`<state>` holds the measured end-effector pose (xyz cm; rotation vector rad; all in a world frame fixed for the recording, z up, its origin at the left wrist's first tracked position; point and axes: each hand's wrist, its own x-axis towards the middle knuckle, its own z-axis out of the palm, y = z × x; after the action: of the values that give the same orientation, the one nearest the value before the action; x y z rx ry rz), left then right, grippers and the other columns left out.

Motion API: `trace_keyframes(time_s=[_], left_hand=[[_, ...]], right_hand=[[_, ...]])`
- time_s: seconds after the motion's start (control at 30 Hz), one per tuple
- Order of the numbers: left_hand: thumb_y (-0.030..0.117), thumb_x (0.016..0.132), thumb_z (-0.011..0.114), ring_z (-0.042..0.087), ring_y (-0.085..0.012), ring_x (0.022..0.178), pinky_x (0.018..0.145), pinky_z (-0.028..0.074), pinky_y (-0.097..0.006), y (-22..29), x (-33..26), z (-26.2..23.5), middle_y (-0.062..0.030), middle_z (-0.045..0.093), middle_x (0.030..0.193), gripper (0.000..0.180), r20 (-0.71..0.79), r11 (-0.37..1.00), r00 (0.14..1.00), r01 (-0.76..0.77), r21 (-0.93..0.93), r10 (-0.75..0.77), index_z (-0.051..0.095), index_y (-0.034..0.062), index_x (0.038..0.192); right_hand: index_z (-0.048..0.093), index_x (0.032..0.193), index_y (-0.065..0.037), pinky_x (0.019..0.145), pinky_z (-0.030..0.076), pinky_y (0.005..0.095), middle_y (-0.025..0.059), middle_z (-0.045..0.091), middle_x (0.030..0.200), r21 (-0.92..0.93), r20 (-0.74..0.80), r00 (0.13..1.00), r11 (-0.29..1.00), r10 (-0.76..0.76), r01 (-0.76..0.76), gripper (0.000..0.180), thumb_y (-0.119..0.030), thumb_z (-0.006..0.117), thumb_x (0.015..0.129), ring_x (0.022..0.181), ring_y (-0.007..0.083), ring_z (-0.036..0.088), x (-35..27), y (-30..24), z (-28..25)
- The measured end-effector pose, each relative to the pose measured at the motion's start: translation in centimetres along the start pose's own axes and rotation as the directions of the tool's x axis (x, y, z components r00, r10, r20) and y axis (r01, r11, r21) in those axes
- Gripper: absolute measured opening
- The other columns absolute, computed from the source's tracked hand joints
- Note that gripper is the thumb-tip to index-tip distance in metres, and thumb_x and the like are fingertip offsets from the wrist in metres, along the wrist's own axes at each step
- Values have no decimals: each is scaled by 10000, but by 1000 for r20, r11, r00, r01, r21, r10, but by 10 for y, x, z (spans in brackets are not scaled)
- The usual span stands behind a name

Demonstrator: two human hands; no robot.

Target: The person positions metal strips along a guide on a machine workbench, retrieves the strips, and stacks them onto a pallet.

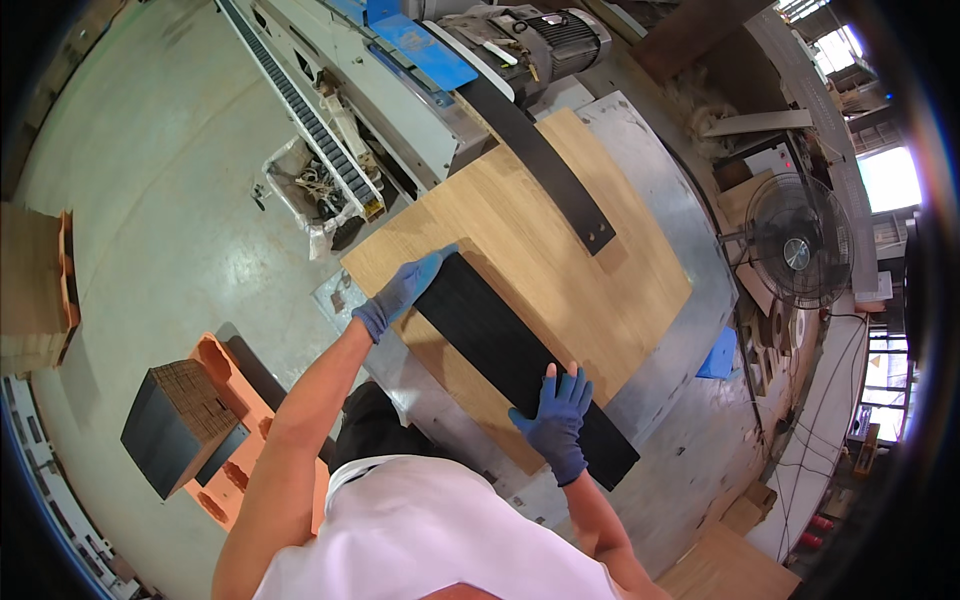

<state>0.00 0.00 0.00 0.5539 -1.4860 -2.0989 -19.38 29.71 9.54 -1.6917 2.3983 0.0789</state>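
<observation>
A long black board (500, 335) lies slantwise over a light wood-grain panel (610, 290). My left hand (405, 287), in a blue-grey glove, holds its far left end, fingers stretched along that end. Nearer its other end, my right hand (556, 425) spans the board, with the thumb by the near edge and the fingers reaching over the far edge. The right glove leaves some fingertips bare. The board's right end juts past the panel. A dark strip with small holes (550, 170) runs from the machine onto the panel's far part.
Beyond the panel stands a machine with a blue plate (425, 50) and a motor (565, 42). A roller track (300, 110) and a bin of scraps (310, 195) are at its left. Stacked black boards (185, 420) rest on an orange pallet (262, 415). A fan (797, 250) stands right.
</observation>
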Motion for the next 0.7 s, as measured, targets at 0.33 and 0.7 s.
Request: trace_keyframes(time_s=[0.33,0.7], left_hand=[[390,1038,305,438,-169,1287,1111,288,-282,10,5,6,-88,481,1398,543,-41,995,995,94,-14,-94,436,-8,1384],[463,1021,302,440,-221,1300,1124,292,-303,10,1,2,-149,455,1407,654,-89,927,991,65,-369,-105,370,-72,1392]], right_hand=[[344,1396,26,1013,280,586,362,323,1362,-56,-50,997,997,-52,49,982,-429,784,646,1242,492,353,4,-2,-6],[386,1373,17,988,309,592,320,411,1265,-27,-163,973,987,-161,159,952,-429,776,627,1169,476,404,5,7,11]])
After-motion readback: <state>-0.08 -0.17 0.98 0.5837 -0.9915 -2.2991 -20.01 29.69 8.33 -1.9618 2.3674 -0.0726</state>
